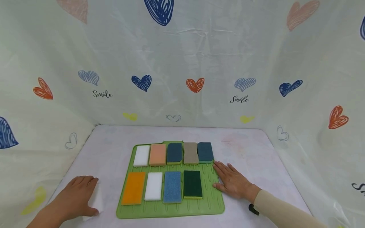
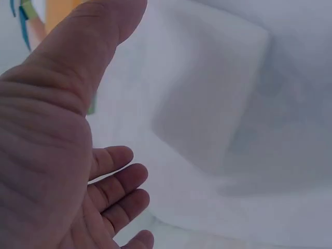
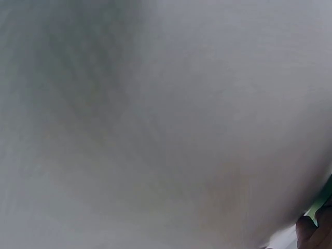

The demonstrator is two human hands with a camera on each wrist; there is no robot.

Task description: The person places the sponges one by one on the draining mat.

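A green ridged mat (image 1: 211, 202) lies on the white table and carries two rows of sponges. The back row holds white (image 1: 141, 155), peach (image 1: 157, 154), dark blue (image 1: 174, 153), taupe (image 1: 190, 153) and teal (image 1: 205, 152) ones. In front lie orange (image 1: 133, 187), white (image 1: 153, 186), light blue (image 1: 172, 186) and dark green (image 1: 192, 184). My right hand (image 1: 232, 182) rests flat on the mat's right edge, fingers straight. My left hand (image 1: 85, 194) hovers over a loose white sponge (image 1: 97, 198) left of the mat. In the left wrist view the left hand (image 2: 78, 155) is spread beside that white sponge (image 2: 207, 104), fingers loosely curved.
A heart-printed white curtain (image 1: 182, 63) walls the table at the back and both sides. A small black object (image 1: 253, 209) shows by my right wrist. The right wrist view is a grey blur with a fingertip (image 3: 316, 231) at its lower right corner.
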